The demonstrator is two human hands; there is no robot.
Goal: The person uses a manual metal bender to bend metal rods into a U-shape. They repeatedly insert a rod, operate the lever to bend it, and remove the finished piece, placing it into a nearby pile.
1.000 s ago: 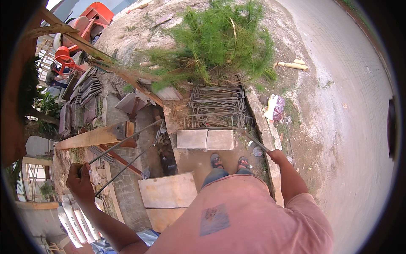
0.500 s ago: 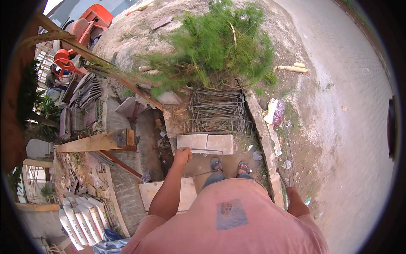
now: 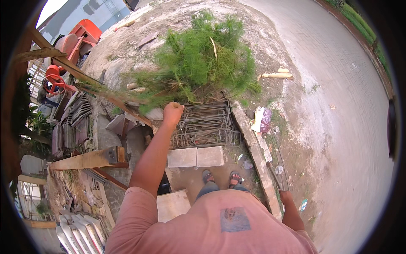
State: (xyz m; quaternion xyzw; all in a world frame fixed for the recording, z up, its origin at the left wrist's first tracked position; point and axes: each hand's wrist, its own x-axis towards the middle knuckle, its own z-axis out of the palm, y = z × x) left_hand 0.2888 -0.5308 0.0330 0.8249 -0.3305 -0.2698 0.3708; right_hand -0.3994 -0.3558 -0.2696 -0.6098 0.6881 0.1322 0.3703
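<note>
Stretched out ahead of me, my left hand (image 3: 172, 113) is closed at the far left corner of a pile of bent steel stirrups (image 3: 205, 122). Its fingers pinch a rectangular wire stirrup, which is hard to separate by eye from those lying beneath. Down at my right side, my right hand (image 3: 286, 197) grips a dark, thin rod-like tool (image 3: 275, 176), whose lower end is hidden by the hand. Between the pile and my sandalled feet lie two pale rectangular slabs (image 3: 210, 156), side by side.
A feathery green bush (image 3: 207, 55) spreads just beyond the pile. A concrete kerb (image 3: 258, 157) runs along the right, beside a purple-and-white bag (image 3: 261, 120). At left a timber beam (image 3: 86, 159) juts out above white sacks (image 3: 78, 233). An orange mixer (image 3: 84, 34) stands far left.
My left hand has moved forward from near the slabs to the pile's far corner, carrying the stirrup that hung before my feet. My right hand stays low, still gripping the rod.
</note>
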